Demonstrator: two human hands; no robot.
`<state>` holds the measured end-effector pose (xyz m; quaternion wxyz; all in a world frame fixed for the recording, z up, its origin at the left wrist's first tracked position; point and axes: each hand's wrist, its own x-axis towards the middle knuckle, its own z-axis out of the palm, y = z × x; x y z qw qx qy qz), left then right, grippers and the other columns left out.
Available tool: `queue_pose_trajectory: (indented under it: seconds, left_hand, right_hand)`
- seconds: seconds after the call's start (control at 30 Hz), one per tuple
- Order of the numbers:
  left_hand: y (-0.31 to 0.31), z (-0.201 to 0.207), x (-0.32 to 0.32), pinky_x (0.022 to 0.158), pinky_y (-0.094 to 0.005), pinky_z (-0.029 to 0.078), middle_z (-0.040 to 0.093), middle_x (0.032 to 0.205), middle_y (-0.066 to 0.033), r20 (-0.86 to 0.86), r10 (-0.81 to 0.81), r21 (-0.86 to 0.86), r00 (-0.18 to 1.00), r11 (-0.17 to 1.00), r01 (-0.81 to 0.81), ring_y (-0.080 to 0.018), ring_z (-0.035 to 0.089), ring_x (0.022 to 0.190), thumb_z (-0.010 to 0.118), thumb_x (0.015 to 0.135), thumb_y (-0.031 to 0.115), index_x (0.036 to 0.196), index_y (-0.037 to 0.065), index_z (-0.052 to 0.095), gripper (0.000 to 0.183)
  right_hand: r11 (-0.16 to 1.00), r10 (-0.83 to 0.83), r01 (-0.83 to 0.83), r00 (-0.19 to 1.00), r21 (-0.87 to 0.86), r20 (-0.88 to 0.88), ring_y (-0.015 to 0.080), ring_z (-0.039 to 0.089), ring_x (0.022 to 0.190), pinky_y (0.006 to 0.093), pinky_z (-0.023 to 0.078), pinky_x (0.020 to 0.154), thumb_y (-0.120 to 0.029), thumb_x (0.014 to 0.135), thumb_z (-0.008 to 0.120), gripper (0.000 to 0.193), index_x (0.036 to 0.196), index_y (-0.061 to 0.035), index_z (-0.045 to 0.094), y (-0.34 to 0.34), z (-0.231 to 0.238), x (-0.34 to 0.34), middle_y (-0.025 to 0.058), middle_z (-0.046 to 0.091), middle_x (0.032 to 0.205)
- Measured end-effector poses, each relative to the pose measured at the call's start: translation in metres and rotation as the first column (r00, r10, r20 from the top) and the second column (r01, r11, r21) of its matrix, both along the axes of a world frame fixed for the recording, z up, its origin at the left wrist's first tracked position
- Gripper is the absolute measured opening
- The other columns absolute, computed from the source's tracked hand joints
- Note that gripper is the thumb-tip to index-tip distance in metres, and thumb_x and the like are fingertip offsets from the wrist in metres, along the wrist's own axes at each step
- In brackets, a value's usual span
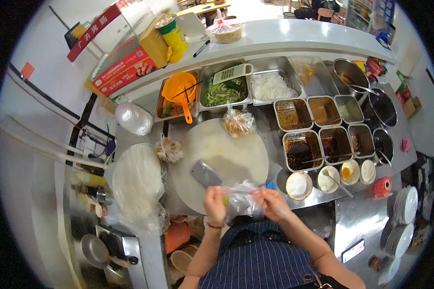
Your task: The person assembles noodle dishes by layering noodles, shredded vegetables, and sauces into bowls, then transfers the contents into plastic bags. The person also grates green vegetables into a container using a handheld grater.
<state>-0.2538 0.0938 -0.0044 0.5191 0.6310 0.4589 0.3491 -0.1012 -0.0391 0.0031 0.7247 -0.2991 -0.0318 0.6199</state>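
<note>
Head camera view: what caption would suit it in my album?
Left hand and right hand hold clear plastic between them near a round pale board, with metal food trays beyond.

Navy cloth apron (255,262) is showing white pinstripes below round cream board (222,149); round orange plastic strainer (176,84) is showing brightly above.

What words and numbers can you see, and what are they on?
I won't copy words out, but here's where writing is:
Red sign: big white characters.
Red box: white characters.
Yellow tub: any print is blurred.
Orange sticker: too small to read.
Phone: too small to read.
</note>
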Motion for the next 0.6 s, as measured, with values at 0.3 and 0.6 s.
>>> queue_pose_trajectory:
  seconds: [0.3, 0.6]
  left_hand:
    - [0.009, 0.03, -0.044, 0.092, -0.0379, 0.041, 0.053, 0.113, -0.0075, 0.368, 0.282, 0.001, 0.886, 0.953, -0.304, -0.0201, 0.055, 0.098, 0.057, 0.087, 0.021, 0.114, 0.002, 0.049, 0.034]
    - [0.007, 0.025, 0.012, 0.08, -0.034, 0.047, 0.06, 0.101, -0.0116, -0.623, -0.034, 0.119, 0.781, 0.983, 0.138, -0.0269, 0.059, 0.089, 0.055, 0.086, 0.017, 0.103, 0.003, 0.055, 0.022]
  right_hand:
    - [0.997, 0.072, -0.072, 0.997, 0.016, 0.042, 0.0064, 0.025, 0.046, 0.022, 0.022, 0.041, -0.031, 0.099, 0.04, 0.036, 0.068, -0.013, 0.038, 0.013, 0.048, 0.09, -0.0049, 0.032, 0.059]
    - [0.987, 0.157, 0.006, -0.163, -0.159, 0.974, 0.0399, 0.052, 0.088, 0.0446, 0.043, 0.072, 0.009, 0.065, 0.055, 0.029, 0.091, -0.0032, 0.046, 0.043, 0.042, 0.086, 0.0161, 0.05, 0.093]
